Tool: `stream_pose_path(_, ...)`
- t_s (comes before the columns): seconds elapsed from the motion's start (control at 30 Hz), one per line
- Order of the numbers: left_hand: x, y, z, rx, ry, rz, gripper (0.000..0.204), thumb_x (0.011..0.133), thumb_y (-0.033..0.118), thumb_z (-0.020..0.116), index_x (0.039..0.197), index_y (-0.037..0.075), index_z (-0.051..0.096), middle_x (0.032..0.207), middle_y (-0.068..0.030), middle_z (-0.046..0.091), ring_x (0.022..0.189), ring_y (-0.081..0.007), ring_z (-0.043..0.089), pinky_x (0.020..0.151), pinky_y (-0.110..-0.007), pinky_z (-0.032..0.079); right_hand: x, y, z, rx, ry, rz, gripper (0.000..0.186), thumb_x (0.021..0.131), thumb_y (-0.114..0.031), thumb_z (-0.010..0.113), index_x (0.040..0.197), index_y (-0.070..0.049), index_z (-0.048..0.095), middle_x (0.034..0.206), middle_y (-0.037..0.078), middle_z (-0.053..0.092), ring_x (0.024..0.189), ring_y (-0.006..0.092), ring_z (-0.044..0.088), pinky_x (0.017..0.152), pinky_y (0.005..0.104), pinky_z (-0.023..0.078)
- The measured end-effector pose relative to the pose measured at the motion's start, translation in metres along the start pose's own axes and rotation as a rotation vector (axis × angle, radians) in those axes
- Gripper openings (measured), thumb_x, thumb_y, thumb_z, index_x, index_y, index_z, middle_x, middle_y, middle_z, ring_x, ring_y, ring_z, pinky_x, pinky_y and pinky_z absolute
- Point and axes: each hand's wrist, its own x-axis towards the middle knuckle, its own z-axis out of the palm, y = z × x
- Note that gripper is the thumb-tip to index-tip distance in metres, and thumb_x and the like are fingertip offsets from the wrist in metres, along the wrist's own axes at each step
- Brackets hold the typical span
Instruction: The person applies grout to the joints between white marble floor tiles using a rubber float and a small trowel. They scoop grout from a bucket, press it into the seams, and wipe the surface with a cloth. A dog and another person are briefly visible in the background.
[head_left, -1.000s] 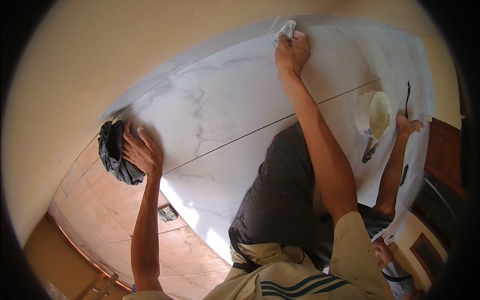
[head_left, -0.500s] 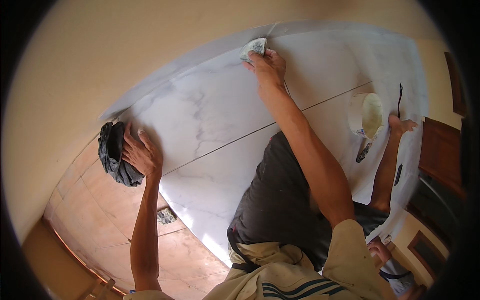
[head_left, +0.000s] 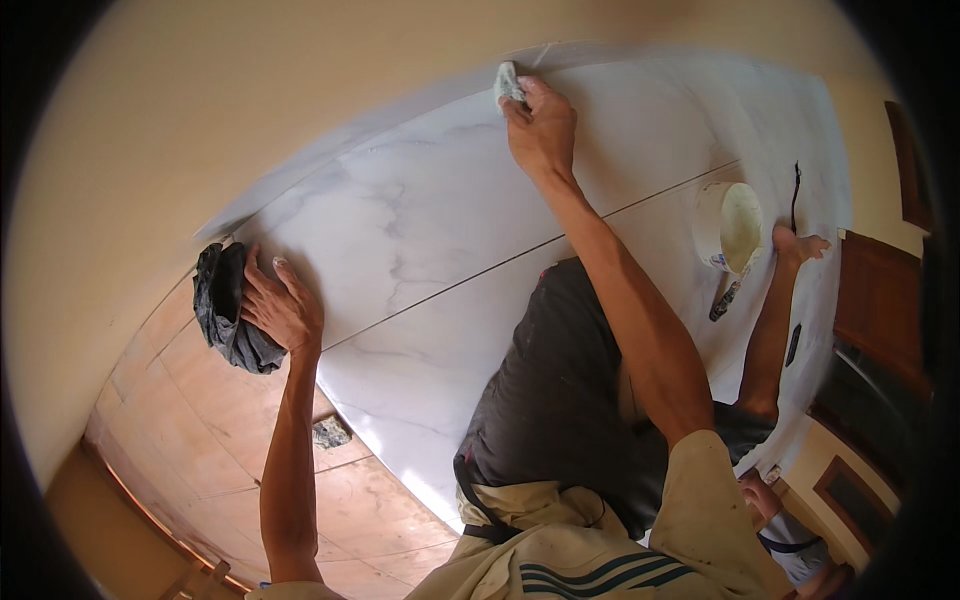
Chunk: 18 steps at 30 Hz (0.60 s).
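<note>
Right hand (head_left: 543, 128) gripping smeared whitish piece (head_left: 507, 85) (part hidden, kind unclear); left hand (head_left: 284, 308) spread.

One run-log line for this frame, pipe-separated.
left hand: open, by black bundle | right hand: holds pale piece near skirting | pale bucket: on marbled tiles, right

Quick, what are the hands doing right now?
Left hand: open, fingers spread, by the black bundle.
Right hand: closed, holding a small whitish piece.
</note>
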Motion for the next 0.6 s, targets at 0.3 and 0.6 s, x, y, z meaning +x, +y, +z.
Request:
stream_pose_path(0.3,0.001,-0.008,0.005,0.084,0.132,0.095,0.061,0.113,0.058,0.033,0.153,0.015,0.052,0.146,-0.0164,0.060,0.138,-0.0380,0.049,0.118,-0.053,0.025,0.017,0.005,-0.026,0.308,0.293,0.439,0.021,0.094,0.002,0.068,0.113,0.009,0.072,0.098,0.012,0.077,0.087,0.0194,0.072,0.079,0.0323,0.057)
stream_pose_path(0.6,0.000,-0.018,0.002,0.065,0.106,0.083,0.062,0.112,0.058,0.032,0.153,0.015,0.051,0.148,-0.0193,0.058,0.142,-0.0390,0.046,0.119,-0.054,0.025,-0.025,-0.024,0.034,0.425,0.303,0.413,0.019,0.096,0.001,0.071,0.113,0.010,0.069,0.095,0.009,0.073,0.080,0.0139,0.064,0.076,0.0280,0.053)
